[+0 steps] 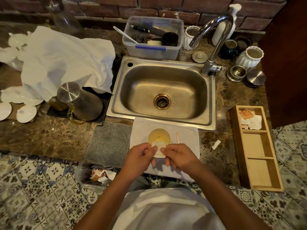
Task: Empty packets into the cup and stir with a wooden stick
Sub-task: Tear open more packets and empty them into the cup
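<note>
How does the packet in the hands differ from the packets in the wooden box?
The white packet is pinched between left hand and right hand, just near the cup; the packets lie loose in the wooden box's far compartment. It is plain white; one boxed packet is orange. All are small and flat.

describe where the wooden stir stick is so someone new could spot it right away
Start at the steel sink; just in front of it lies a white cloth with a cup on it. The wooden stick lies right of the cup, thin and pale tan.

Brick wall, brown marble counter, steel sink, patterned floor tiles
</note>
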`<state>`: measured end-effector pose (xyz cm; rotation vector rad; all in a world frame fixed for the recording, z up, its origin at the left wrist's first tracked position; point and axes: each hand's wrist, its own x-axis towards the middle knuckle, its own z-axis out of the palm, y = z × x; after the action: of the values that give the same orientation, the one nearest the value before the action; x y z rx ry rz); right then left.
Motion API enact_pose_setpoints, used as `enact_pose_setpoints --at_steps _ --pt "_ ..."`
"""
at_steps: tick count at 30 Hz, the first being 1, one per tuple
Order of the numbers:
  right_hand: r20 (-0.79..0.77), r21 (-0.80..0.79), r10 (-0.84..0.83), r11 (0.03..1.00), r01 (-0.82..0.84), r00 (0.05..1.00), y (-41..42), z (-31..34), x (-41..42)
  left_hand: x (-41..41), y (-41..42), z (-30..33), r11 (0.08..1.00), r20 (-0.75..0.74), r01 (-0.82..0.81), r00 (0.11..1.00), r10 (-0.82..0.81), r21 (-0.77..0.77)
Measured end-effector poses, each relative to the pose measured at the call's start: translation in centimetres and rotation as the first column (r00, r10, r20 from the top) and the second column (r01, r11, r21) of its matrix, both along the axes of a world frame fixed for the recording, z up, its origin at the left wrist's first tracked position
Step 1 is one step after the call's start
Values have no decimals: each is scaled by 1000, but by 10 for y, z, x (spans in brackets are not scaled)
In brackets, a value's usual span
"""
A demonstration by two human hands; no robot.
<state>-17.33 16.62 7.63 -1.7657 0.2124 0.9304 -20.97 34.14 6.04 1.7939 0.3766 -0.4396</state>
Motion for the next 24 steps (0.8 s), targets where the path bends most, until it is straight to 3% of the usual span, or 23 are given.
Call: enact_pose_setpoints --at_steps 24 --pt "-32 -6 -25 1000 25 999 -7 -7 0 4 -5 4 1000 -60 25 998 -25 3"
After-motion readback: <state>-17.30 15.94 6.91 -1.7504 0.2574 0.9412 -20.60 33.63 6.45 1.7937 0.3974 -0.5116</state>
